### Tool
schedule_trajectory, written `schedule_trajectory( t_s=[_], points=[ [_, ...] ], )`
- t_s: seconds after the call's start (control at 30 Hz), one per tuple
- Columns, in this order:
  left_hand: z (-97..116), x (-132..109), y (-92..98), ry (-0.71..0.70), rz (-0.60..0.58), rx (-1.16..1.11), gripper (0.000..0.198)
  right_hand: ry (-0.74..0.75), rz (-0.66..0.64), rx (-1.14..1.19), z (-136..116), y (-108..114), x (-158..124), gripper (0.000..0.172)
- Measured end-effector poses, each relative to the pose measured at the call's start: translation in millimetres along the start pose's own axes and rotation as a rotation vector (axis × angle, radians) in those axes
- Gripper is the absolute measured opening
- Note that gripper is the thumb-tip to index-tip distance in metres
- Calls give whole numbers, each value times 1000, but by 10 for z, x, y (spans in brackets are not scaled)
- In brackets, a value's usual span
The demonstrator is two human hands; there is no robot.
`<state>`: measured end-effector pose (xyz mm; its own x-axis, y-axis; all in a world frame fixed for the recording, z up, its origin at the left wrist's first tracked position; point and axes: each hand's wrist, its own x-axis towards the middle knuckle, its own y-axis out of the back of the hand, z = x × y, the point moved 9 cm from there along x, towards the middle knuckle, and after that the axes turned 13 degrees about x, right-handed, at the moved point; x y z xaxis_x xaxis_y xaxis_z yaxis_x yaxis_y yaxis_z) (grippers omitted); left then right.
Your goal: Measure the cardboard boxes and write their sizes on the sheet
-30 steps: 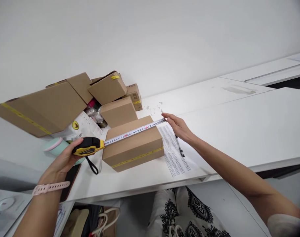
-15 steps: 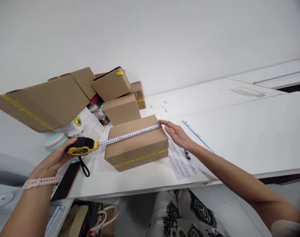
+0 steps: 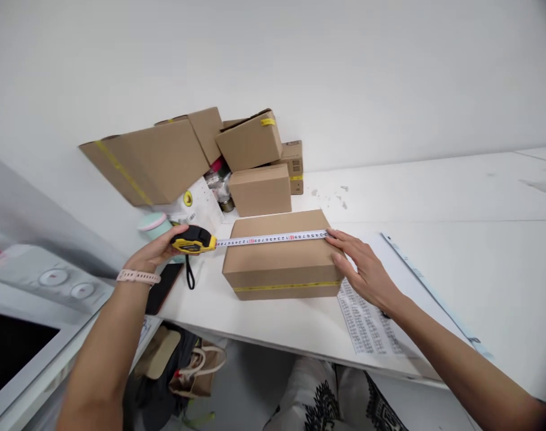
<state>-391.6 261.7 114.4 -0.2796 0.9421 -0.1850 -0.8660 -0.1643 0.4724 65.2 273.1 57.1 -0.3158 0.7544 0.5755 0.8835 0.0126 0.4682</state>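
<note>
My left hand [image 3: 158, 248] is wrapped round a yellow and black tape measure [image 3: 193, 239], held just off the left end of a closed cardboard box [image 3: 277, 257]. The white blade [image 3: 273, 238] is drawn out across the box's top, lying along its length. At the box's right edge, my right hand [image 3: 360, 263] holds the blade's end under its fingertips, the other fingers resting against the box side. A black wrist strap [image 3: 190, 274] hangs from the tape measure. Yellow tape runs along the box's front face.
Several cardboard boxes [image 3: 260, 190] are stacked against the wall at the back left. A mint-green lidded container [image 3: 154, 224] stands behind my left hand. Printed sheets [image 3: 367, 323] and a pale blue strip [image 3: 434, 293] lie right of the box. Bags [image 3: 196, 371] sit below the table edge.
My view has turned left, so everything appears further right. The blade still spans the box; my right hand now lies closer against the box's right edge.
</note>
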Motion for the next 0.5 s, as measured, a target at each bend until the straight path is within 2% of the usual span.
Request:
schedule_trajectory(
  t_s=[0.23, 0.5],
  points=[
    [-80, -32, -23, 51, -1, -100, 27, -3, -10, -51, 3, -14, -3, 41],
    [-87, -37, -25, 46, -7, -92, 25, -24, -14, -72, -4, -17, 11, 42]
  ],
)
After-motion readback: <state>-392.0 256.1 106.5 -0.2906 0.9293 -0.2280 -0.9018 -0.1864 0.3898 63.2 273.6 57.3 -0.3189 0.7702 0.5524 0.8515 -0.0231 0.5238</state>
